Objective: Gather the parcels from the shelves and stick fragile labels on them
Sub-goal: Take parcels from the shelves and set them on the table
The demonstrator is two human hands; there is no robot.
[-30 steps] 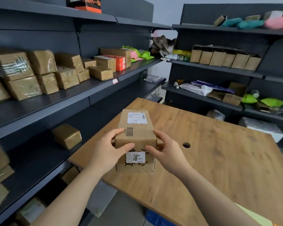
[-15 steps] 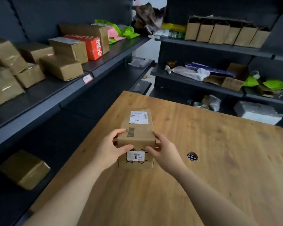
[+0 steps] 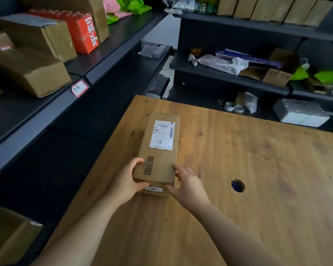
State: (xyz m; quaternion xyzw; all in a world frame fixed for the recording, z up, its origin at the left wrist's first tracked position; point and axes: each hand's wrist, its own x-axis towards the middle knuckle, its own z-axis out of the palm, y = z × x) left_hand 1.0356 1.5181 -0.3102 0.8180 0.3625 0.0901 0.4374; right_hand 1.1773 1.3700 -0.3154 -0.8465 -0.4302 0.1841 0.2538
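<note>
A long brown cardboard parcel [image 3: 160, 150] with a white shipping label and a printed barcode lies on the wooden table [image 3: 238, 217], near its left side. My left hand [image 3: 126, 182] grips the parcel's near left corner. My right hand [image 3: 188, 186] holds its near right corner, thumb on the near end face. More brown parcels [image 3: 30, 71] sit on the dark shelf at the left. No fragile label is visible anywhere.
A red box [image 3: 81, 29] and taped cartons stand on the left shelf [image 3: 96, 72]. The far shelves [image 3: 258, 81] hold bags, a white wrapped block [image 3: 300, 114] and tape rolls. The table has a round cable hole [image 3: 238, 185]. A carton [image 3: 10, 233] sits low at left.
The parcel has gone from held above the table's near edge to lying flat further in on the table. My view has moved closer and tilted down.
</note>
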